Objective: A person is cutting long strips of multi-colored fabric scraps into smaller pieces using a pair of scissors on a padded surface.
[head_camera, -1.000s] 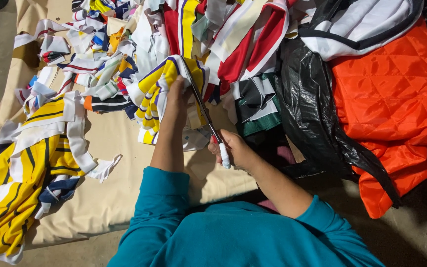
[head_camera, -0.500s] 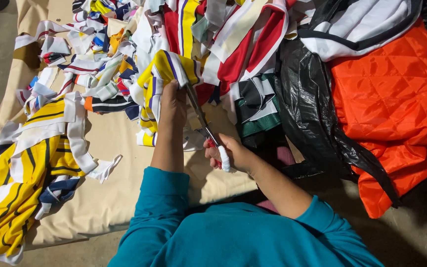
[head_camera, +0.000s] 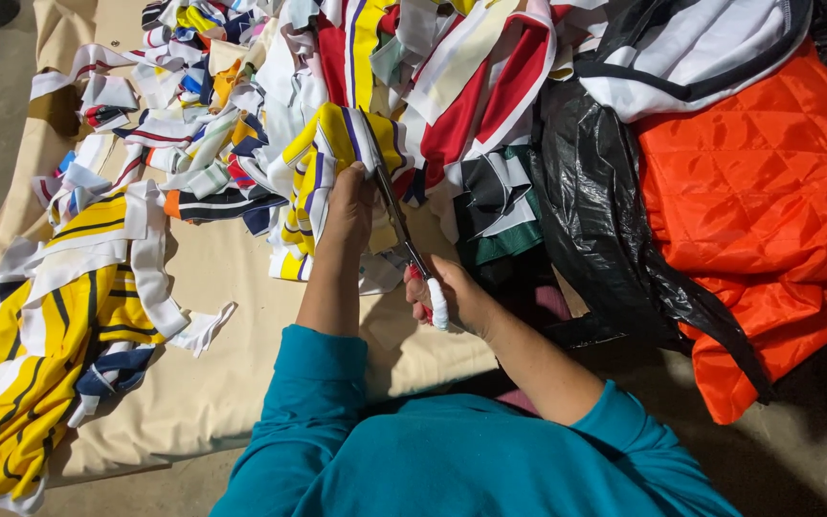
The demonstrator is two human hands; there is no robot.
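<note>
L hand (head_camera: 349,203) grip pinches yellow strip (head_camera: 323,158), unchanged. R hand (head_camera: 452,299) grip closed on scissors (head_camera: 404,239); blades now further up strip, just right of L grip. Scrap pile (head_camera: 193,134) same.

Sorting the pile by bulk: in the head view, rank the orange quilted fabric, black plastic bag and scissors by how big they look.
1. orange quilted fabric
2. black plastic bag, partly covered, so its rank is unsure
3. scissors, in the right hand

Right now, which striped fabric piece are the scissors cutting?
The yellow striped piece pinched in the left hand, blades of the scissors in the right hand against it. The yellow pile at left lies untouched.
</note>
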